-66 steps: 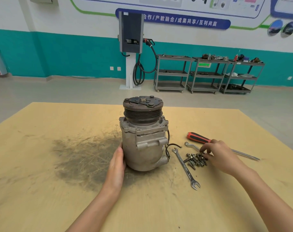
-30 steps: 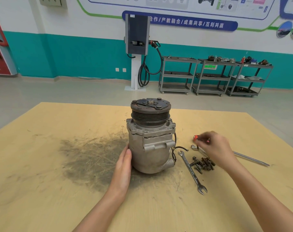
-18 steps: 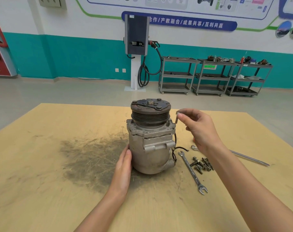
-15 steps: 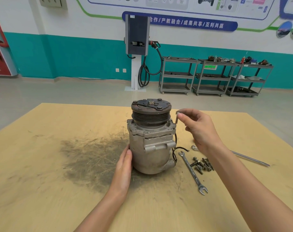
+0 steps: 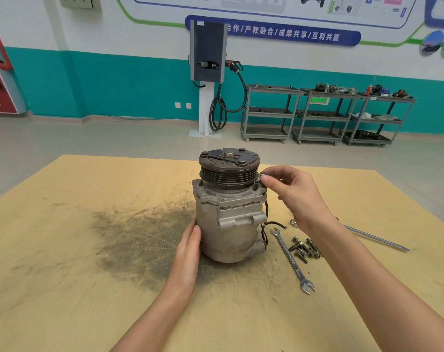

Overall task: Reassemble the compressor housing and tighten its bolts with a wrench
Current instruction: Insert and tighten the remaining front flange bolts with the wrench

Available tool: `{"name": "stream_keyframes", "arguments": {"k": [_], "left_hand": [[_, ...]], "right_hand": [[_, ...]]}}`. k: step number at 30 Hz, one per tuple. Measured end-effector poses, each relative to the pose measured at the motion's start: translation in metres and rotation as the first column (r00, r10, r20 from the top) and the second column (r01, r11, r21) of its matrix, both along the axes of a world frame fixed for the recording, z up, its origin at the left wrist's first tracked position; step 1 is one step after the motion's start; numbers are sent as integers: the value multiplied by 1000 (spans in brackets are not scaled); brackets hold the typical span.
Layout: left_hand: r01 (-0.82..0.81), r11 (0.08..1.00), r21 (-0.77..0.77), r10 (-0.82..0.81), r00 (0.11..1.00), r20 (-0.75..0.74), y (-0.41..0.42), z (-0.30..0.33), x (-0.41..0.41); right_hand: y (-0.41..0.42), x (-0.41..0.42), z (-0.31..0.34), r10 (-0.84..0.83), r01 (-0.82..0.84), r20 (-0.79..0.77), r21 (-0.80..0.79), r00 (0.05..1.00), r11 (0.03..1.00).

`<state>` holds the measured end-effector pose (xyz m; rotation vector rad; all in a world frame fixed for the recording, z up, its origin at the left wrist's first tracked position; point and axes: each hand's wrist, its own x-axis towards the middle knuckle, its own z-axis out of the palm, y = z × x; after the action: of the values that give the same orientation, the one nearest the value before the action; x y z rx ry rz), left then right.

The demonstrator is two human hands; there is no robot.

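The grey compressor (image 5: 231, 224) stands upright in the middle of the wooden table (image 5: 63, 250), its dark pulley (image 5: 228, 168) on top. My left hand (image 5: 189, 247) lies flat against its lower left side. My right hand (image 5: 292, 191) pinches a bolt (image 5: 263, 178) at the housing's upper right flange, with only the bolt's head showing above the corner. Several loose bolts (image 5: 304, 248) lie on the table to the right of the compressor. An open-ended wrench (image 5: 292, 260) lies beside them.
A second wrench (image 5: 293, 223) and a long screwdriver shaft (image 5: 376, 237) lie behind my right forearm. A dark oily stain (image 5: 139, 240) spreads left of the compressor. Metal shelf carts (image 5: 317, 113) and a charging post (image 5: 208, 72) stand far off by the wall.
My right hand took a bolt from the pile, lifted it to the housing's upper right corner, and has now lowered it into the flange. My left hand stayed on the compressor.
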<state>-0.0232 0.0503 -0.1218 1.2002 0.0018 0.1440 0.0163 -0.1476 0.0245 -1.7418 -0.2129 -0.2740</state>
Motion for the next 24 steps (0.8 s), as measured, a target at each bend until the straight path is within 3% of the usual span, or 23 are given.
{"name": "stream_keyframes", "arguments": {"k": [11, 24], "left_hand": [[-6, 1000, -27, 6, 1000, -16, 0, 1, -1], [-6, 1000, -21, 6, 1000, -3, 0, 1, 0]], "right_hand": [[-4, -3, -4, -11, 7, -37, -104, 999, 995], [3, -9, -11, -88, 88, 10, -71, 996, 994]]}}
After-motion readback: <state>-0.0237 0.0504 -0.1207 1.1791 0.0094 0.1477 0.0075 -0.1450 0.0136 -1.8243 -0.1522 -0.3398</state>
